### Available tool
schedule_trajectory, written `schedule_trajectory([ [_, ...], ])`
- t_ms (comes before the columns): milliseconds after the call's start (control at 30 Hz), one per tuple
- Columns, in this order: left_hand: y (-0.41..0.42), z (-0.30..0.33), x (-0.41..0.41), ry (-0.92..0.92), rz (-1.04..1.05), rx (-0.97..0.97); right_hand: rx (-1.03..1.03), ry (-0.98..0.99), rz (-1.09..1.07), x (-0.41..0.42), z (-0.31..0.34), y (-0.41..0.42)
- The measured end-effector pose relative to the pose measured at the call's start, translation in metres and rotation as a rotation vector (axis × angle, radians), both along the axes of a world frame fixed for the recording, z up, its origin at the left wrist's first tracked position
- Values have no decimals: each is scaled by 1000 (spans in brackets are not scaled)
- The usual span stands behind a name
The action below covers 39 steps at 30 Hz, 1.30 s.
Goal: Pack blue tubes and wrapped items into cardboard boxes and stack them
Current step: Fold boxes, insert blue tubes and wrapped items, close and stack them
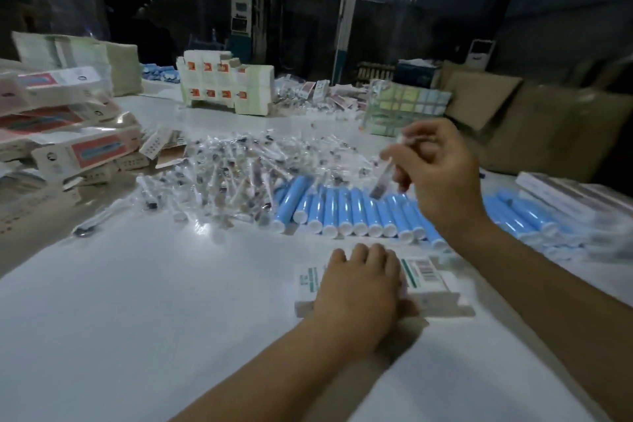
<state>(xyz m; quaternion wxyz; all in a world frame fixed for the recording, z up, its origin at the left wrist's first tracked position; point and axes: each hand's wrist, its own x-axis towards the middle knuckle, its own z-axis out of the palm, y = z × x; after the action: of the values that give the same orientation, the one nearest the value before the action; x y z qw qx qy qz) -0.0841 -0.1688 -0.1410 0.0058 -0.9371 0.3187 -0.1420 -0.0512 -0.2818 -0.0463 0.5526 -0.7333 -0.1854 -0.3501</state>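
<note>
right hand (442, 178) raised, apparently pinching wrapped item (385, 178)

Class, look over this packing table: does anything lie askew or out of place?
Mostly orderly. The blue tubes lie in a neat row, but one wrapped item lies alone near the table's left edge, apart from the loose pile. The stacked boxes at left sit skewed.

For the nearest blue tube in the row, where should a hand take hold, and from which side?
Probably at mid-body, from above. The blue tubes lie flat, packed side by side on the table, so their flanks are blocked. Only the tops and the white caps facing the person are free.
</note>
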Motion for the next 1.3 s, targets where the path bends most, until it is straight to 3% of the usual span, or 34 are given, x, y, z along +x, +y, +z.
schedule_trajectory([
  [200, 2, 2, 4, -38, 45, -44, 717, 289, -306, -55, -55, -101],
  [300, 3, 1, 2, -49, 90, -50, 847, 387, -292, -57, -73, -107],
  [467, 0, 8, -4, -75, 105, -102, 696, 435, -256, -53, -80, -81],
  [600, -4, 10, -8, -65, 83, -97, 511, 488, -389, -52, -87, -64],
  [767, -3, 7, -7, -132, 68, -112, 389, 740, -127, -62, -82, -48],
  [900, 2, 10, -4, -94, 106, -80, 478, 586, -223, -67, -74, -55],
  [1033, 7, 9, -1, -61, 137, -163, 424, 375, -321, -77, -79, -62],
  [1300, 8, 9, 2, -90, 179, -205, 153, 380, -245, -87, -85, -41],
])
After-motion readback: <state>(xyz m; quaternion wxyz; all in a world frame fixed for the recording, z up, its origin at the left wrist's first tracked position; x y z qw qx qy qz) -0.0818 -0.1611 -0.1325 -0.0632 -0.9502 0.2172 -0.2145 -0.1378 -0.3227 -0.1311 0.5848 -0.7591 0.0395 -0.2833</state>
